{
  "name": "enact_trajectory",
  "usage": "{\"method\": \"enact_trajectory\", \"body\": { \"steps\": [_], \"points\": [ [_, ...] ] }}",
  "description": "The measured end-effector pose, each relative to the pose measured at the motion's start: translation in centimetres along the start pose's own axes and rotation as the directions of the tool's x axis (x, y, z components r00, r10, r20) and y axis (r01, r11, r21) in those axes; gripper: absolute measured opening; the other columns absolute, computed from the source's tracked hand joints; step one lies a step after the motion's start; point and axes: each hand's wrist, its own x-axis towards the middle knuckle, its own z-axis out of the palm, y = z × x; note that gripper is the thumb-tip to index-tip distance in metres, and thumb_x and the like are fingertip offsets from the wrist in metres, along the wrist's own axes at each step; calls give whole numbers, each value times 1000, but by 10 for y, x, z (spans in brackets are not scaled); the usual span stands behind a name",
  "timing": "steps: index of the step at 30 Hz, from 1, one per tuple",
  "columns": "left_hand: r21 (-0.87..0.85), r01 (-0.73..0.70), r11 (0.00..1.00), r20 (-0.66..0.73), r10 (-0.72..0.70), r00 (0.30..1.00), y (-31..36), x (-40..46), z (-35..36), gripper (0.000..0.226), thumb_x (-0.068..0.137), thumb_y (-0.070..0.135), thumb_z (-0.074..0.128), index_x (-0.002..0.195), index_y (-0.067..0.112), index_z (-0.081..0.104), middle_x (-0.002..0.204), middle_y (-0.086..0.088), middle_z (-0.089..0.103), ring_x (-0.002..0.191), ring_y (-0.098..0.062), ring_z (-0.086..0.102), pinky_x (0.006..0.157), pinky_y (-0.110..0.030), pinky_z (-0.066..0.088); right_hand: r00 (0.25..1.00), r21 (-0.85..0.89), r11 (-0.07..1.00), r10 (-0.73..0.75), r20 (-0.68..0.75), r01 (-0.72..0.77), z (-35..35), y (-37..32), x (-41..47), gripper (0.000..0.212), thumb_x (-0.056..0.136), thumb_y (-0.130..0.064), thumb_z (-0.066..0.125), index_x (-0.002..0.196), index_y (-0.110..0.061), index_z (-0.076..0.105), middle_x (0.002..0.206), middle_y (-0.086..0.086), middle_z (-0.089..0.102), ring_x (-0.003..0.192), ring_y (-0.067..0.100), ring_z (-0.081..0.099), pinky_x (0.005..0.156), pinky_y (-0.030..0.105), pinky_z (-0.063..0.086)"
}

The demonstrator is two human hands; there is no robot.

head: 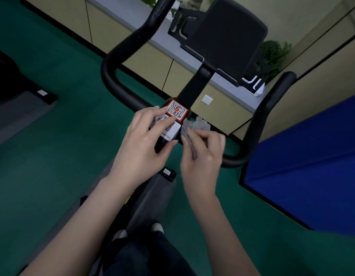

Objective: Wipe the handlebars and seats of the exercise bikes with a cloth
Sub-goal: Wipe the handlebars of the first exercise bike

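A black exercise bike handlebar (pixel 113 62) curves up on the left and right of a central stem bearing a red QR sticker (pixel 177 110) and a white label. My right hand (pixel 202 154) grips a crumpled grey cloth (pixel 194 126) against the bar just right of the stem. My left hand (pixel 144 140) rests over the stem, fingers stretched across the stickers, and a bit of grey cloth shows under its fingers. The bike's black screen holder (pixel 228 36) stands above the stem. No seat is visible.
Green carpet (pixel 53 136) covers the floor. A grey mat lies under the bike. Another black machine (pixel 11 80) stands at the far left. Beige cabinets run along the back, a blue panel (pixel 312 156) sits to the right, and my feet show below.
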Motion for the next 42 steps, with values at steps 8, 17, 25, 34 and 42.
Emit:
{"method": "enact_trajectory", "body": {
  "steps": [8,17,25,34,42],
  "points": [
    [-10,6,1000,22,-6,1000,-1,0,-3,44,81,18,73,119,2,62,125,-15,55,118,-33,48,98,-45,42,997,-30,1000,3,-74,-6,-5,3,-17,19,85,0,67,103,2,72,93,18,61,83,26,50,75,22,42],
    [-3,-5,1000,76,5,997,-6,1,-9,46,81,24,73,123,7,61,127,-9,53,118,-27,46,100,-41,41,989,-57,998,2,-148,-11,-9,13,-26,19,85,1,66,103,1,72,94,20,61,87,22,48,73,24,45],
    [-8,-29,1000,112,30,993,-7,4,-17,47,79,19,75,123,10,62,125,-8,54,116,-27,46,98,-43,43,983,12,1000,-12,-183,15,21,-9,-32,18,88,0,63,104,2,72,93,20,61,83,26,50,72,25,44],
    [21,-22,1000,117,19,993,-6,3,-15,46,81,19,73,123,8,61,126,-8,54,115,-28,46,98,-43,42,924,5,995,91,-371,-96,5,14,-50,23,82,3,71,105,-1,70,100,11,53,90,20,52,82,21,47],
    [30,-30,999,141,26,990,-5,4,-18,45,82,18,72,125,8,60,127,-9,53,115,-29,46,100,-42,40,899,290,916,354,-259,-277,27,-19,-66,17,84,-6,69,100,-3,70,102,4,55,97,7,58,87,13,46]
  ]
}}
